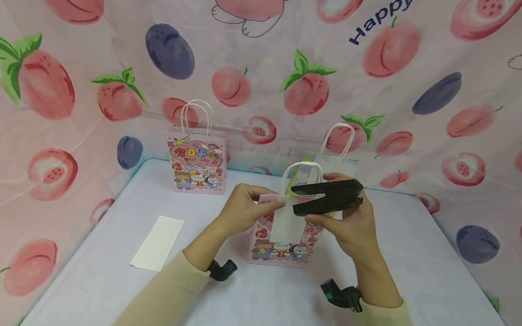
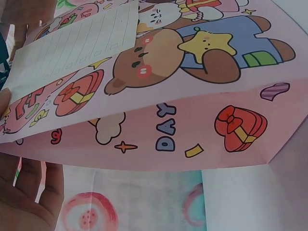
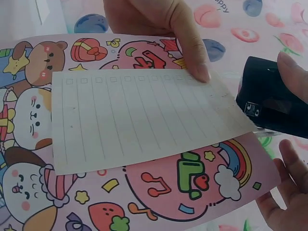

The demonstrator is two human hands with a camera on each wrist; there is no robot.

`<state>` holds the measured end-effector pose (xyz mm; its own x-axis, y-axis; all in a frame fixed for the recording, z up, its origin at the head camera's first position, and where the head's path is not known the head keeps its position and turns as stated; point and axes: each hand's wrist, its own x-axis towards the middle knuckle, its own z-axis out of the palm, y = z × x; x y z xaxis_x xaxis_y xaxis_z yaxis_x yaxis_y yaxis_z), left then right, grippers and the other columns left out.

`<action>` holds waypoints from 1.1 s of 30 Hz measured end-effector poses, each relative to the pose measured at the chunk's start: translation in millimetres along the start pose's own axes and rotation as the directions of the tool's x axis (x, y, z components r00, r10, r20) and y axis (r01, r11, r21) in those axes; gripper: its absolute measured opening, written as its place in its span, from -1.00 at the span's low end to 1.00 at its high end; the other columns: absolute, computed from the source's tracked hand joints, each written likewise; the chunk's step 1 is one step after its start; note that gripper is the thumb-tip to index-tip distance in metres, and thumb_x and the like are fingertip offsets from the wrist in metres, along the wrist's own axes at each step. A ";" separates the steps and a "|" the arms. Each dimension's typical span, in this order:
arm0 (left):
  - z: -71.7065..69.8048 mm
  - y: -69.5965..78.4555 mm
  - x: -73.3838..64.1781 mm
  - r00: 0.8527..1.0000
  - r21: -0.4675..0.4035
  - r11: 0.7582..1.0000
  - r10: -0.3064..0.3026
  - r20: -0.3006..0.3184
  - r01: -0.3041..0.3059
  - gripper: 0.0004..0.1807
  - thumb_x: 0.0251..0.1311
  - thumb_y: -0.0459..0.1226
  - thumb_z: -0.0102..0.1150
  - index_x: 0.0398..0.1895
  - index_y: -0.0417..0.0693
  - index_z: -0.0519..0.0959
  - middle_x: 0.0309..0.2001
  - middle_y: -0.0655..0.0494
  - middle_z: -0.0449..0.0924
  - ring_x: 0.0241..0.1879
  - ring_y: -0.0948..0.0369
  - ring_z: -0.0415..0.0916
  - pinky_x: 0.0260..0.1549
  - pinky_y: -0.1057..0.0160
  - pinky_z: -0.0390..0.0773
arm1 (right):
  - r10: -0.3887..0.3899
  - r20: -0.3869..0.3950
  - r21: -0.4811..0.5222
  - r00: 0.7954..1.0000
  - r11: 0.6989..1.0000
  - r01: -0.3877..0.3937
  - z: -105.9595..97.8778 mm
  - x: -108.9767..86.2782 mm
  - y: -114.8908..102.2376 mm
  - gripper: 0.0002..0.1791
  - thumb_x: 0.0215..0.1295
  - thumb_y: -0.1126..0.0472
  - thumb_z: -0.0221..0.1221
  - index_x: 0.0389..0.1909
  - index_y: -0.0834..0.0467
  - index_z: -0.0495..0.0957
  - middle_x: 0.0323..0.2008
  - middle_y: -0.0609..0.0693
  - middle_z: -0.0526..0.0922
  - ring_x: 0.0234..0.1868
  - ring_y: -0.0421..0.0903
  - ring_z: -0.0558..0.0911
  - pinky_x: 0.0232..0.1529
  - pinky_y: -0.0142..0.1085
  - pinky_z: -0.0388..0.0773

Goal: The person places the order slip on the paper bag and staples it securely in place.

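Note:
A pink cartoon gift bag point(image 1: 261, 246) with white handles stands in front of me. A lined paper slip point(image 3: 144, 120) lies against its front, at the top edge. My left hand point(image 1: 242, 209) pinches slip and bag there, its thumb point(image 3: 197, 67) on the paper in the right wrist view. My right hand point(image 1: 355, 228) grips a black stapler point(image 1: 334, 186), whose two arms are spread, with the slip's upper end at its mouth. In the left wrist view the bag point(image 2: 159, 139) and slip point(image 2: 82, 53) show, but the stapler does not.
Another pink cartoon bag point(image 1: 197, 170) stands at the back left of the white table point(image 1: 110, 276). A loose lined slip point(image 1: 158, 243) lies at the left. Behind my right hand is a further bag point(image 1: 348, 165), partly hidden. A fruit-patterned cloth point(image 1: 261, 81) hangs around the table.

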<state>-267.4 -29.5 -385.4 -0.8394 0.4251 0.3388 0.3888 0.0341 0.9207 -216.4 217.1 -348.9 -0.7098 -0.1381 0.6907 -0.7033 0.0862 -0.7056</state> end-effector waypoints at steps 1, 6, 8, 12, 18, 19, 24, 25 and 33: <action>0.2 0.1 0.0 1.000 0.001 1.000 0.003 0.001 -0.003 -0.84 0.30 -0.24 0.41 -0.16 -0.11 0.82 -0.20 0.01 0.84 -0.28 0.20 0.79 -0.28 0.16 0.78 | -0.003 0.005 -0.005 1.000 1.000 0.003 0.1 0.0 0.9 -0.06 -0.32 0.71 0.53 0.25 0.52 0.39 0.19 0.21 0.56 0.17 -0.10 0.64 0.42 -0.30 0.36; 1.3 0.0 -0.1 1.000 0.017 1.000 0.020 0.003 -0.020 -0.85 0.29 -0.24 0.41 -0.17 -0.10 0.82 -0.19 0.03 0.84 -0.28 0.23 0.77 -0.29 0.18 0.77 | 0.003 0.032 -0.076 0.999 0.997 0.000 0.8 -0.7 3.4 -0.02 -0.35 0.69 0.56 0.27 0.47 0.40 0.16 0.15 0.60 0.21 -0.11 0.60 0.38 -0.34 0.42; 2.0 0.4 -0.4 1.000 0.032 0.999 0.024 -0.001 -0.024 -0.86 0.28 -0.24 0.42 -0.18 -0.08 0.83 -0.20 0.05 0.84 -0.28 0.24 0.76 -0.30 0.20 0.76 | 0.011 0.040 -0.125 0.999 0.992 -0.006 1.3 -0.8 2.6 -0.02 -0.35 0.68 0.56 0.27 0.44 0.41 0.15 0.05 0.62 0.20 -0.13 0.60 0.35 -0.36 0.45; 3.3 1.6 -0.9 0.999 0.055 0.998 0.034 -0.005 -0.034 -0.87 0.27 -0.23 0.43 -0.19 -0.07 0.83 -0.20 0.06 0.84 -0.27 0.27 0.73 -0.29 0.24 0.74 | 0.031 0.060 -0.233 0.998 0.972 -0.016 1.5 -1.7 -0.1 -0.07 -0.31 0.63 0.58 0.23 0.36 0.45 0.17 -0.03 0.65 0.26 -0.15 0.59 0.34 -0.37 0.43; 4.6 5.1 -2.1 0.999 0.073 0.997 0.040 -0.002 -0.040 -0.86 0.27 -0.25 0.43 -0.18 -0.08 0.83 -0.19 0.06 0.84 -0.27 0.28 0.72 -0.32 0.25 0.74 | 0.025 0.111 -0.265 0.994 0.964 0.005 1.6 -1.1 -2.3 -0.04 -0.21 0.59 0.57 0.31 0.31 0.35 0.17 0.16 0.62 0.26 -0.12 0.58 0.39 -0.32 0.38; 4.7 5.6 -2.2 0.999 0.075 0.996 0.041 -0.001 -0.041 -0.86 0.27 -0.25 0.43 -0.18 -0.08 0.83 -0.19 0.06 0.84 -0.27 0.28 0.72 -0.32 0.25 0.73 | 0.028 0.118 -0.267 0.993 0.964 0.004 1.6 -1.1 -2.8 0.02 -0.20 0.59 0.57 0.37 0.29 0.31 0.16 0.16 0.62 0.23 -0.13 0.59 0.37 -0.34 0.40; 4.9 6.3 -2.1 0.999 0.085 0.995 0.047 0.004 -0.047 -0.87 0.27 -0.25 0.43 -0.18 -0.08 0.83 -0.18 0.07 0.84 -0.24 0.28 0.72 -0.30 0.26 0.73 | 0.063 0.163 -0.259 0.985 0.966 -0.019 1.0 -2.0 -5.1 0.37 -0.12 0.61 0.52 0.66 0.04 -0.08 0.10 0.13 0.62 0.10 -0.18 0.67 0.29 -0.38 0.44; 5.1 6.1 -2.1 0.999 0.086 0.995 0.047 0.005 -0.047 -0.87 0.27 -0.25 0.43 -0.18 -0.07 0.83 -0.18 0.07 0.84 -0.24 0.28 0.72 -0.30 0.27 0.72 | 0.066 0.174 -0.243 0.983 0.970 -0.023 0.9 -1.8 -5.3 0.42 -0.10 0.62 0.50 0.69 0.00 -0.17 0.08 0.13 0.64 0.07 -0.17 0.69 0.25 -0.38 0.47; 7.3 6.4 -3.0 0.999 0.090 0.995 0.039 0.012 -0.040 -0.87 0.26 -0.26 0.44 -0.18 -0.06 0.83 -0.19 0.08 0.84 -0.22 0.28 0.70 -0.25 0.28 0.69 | 0.094 0.216 -0.166 0.972 0.985 -0.058 0.6 -3.0 -5.3 0.41 0.07 0.63 0.39 0.69 -0.08 -0.35 0.16 0.24 0.60 0.09 -0.18 0.74 -0.04 -0.34 0.73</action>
<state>-259.6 -24.0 -381.9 -0.8191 0.4367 0.3720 0.4545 0.0983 0.8853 -210.5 216.4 -347.3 -0.7475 -0.3392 0.5711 -0.6576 0.2562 -0.7085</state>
